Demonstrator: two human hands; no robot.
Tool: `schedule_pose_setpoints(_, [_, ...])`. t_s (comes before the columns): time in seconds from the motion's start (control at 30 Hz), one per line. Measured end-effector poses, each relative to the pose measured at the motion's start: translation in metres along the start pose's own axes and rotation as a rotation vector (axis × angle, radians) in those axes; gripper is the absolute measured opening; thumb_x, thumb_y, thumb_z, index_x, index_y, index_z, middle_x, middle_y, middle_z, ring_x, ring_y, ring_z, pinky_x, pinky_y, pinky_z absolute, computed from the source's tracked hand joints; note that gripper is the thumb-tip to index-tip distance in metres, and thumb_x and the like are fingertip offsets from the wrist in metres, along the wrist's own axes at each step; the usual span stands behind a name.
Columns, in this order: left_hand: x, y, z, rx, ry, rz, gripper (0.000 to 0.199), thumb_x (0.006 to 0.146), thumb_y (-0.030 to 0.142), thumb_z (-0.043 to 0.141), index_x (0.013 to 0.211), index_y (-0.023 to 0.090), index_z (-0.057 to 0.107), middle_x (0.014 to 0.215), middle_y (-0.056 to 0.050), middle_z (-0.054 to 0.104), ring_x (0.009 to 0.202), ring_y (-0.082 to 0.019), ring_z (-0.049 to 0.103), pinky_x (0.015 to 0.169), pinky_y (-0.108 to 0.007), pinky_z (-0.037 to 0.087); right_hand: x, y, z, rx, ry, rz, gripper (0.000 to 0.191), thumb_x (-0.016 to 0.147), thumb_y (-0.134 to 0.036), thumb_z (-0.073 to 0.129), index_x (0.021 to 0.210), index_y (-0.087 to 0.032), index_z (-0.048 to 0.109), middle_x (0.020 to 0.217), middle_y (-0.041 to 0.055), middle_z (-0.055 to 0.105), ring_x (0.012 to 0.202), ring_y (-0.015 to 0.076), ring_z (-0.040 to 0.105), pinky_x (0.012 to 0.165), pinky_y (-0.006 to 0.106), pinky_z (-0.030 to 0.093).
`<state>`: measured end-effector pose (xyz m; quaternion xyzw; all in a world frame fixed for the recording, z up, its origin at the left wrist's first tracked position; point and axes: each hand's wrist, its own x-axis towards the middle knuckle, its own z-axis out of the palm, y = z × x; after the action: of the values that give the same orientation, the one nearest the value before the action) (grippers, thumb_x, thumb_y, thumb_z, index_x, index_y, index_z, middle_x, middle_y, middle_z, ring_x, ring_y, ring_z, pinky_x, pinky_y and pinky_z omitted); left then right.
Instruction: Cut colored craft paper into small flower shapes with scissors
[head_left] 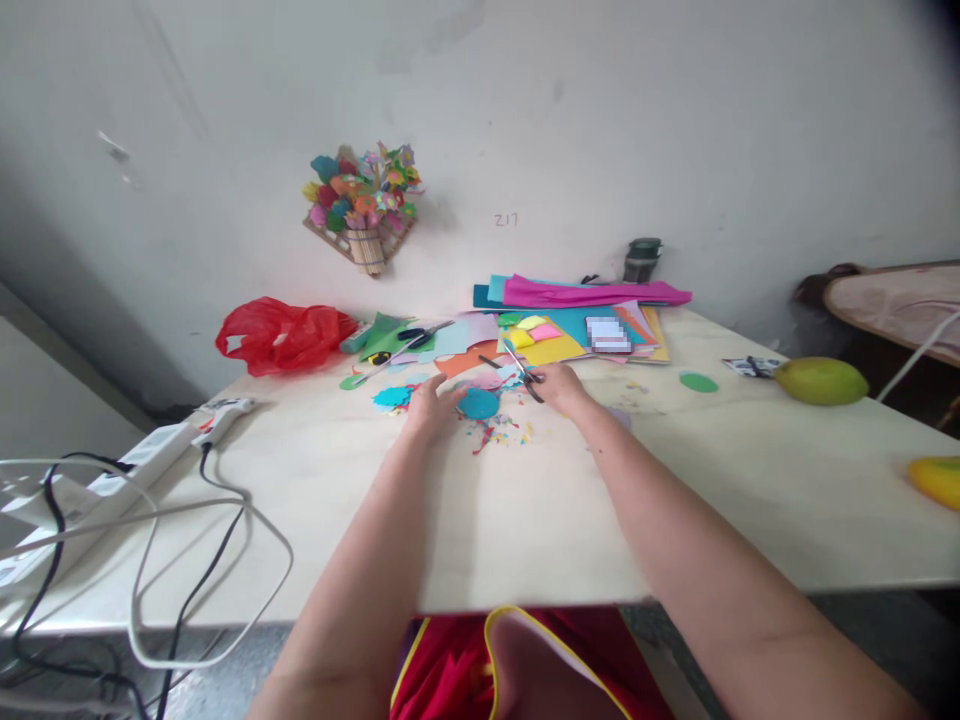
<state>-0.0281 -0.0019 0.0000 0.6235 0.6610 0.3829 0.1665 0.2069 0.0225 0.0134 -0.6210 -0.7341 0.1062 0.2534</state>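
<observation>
Right hand (559,388) holds black-handled metal scissors (533,383); left hand (433,405) at round blue paper-like disc (480,404), can't tell if gripping; probably light, bendy, pinch left rim

A grey-white wall (585,130) fills the back, smudged in places, with small handwritten marks (506,219) that look like 217. A bunch of bright artificial flowers (364,195) hangs there on a woven backing. The pale, faintly veined tabletop (525,530) reaches to the wall. At left stands a plain grey panel (60,350); at right, brown furniture with a pinkish top (900,300). Blue-grey floor (251,655) shows below. The light is soft, dimmer leftward.
</observation>
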Motion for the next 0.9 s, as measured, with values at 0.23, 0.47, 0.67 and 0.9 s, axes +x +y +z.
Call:
schedule_pose_setpoints(0.23, [0.000, -0.001, 0.009, -0.243, -0.051, 0.007, 0.064, 0.070, 0.042, 0.074, 0.126, 0.015, 0.057, 0.134, -0.019, 0.055, 0.122, -0.032, 0.054, 0.099, -0.040, 0.041, 0.003, 0.001, 0.005, -0.090, 0.022, 0.060, 0.029, 0.083, -0.030, 0.057, 0.104, -0.019, 0.074, 0.100, 0.0088, 0.073, 0.090, 0.0205, 0.065, 0.066, 0.025, 0.041])
schedule_pose_setpoints(0.47, [-0.001, 0.002, 0.017, 0.156, -0.137, 0.087, 0.086, 0.047, 0.049, 0.084, 0.123, 0.020, 0.056, 0.140, -0.019, 0.050, 0.137, -0.037, 0.035, 0.109, -0.042, 0.025, 0.006, -0.007, 0.010, -0.227, 0.052, 0.131, 0.035, 0.087, -0.034, 0.055, 0.116, -0.021, 0.069, 0.108, 0.0117, 0.070, 0.101, 0.0229, 0.064, 0.073, 0.028, 0.045])
schedule_pose_setpoints(0.67, [-0.001, 0.002, 0.025, 0.221, -0.194, 0.151, 0.080, 0.066, 0.051, 0.072, 0.133, 0.016, 0.048, 0.143, -0.020, 0.046, 0.134, -0.034, 0.041, 0.107, -0.039, 0.029, 0.008, -0.010, 0.016, -0.268, 0.046, 0.106, 0.036, 0.086, -0.037, 0.057, 0.115, -0.019, 0.069, 0.111, 0.0131, 0.066, 0.103, 0.0230, 0.062, 0.078, 0.028, 0.045])
schedule_pose_setpoints(0.9, [0.003, 0.006, 0.034, 0.159, -0.171, 0.166, 0.057, 0.077, 0.036, 0.065, 0.130, 0.019, 0.054, 0.138, -0.015, 0.054, 0.127, -0.030, 0.049, 0.105, -0.038, 0.035, 0.006, -0.007, 0.019, -0.258, 0.056, 0.084, 0.031, 0.085, -0.030, 0.055, 0.110, -0.019, 0.070, 0.113, 0.0118, 0.062, 0.103, 0.0222, 0.059, 0.080, 0.029, 0.046])
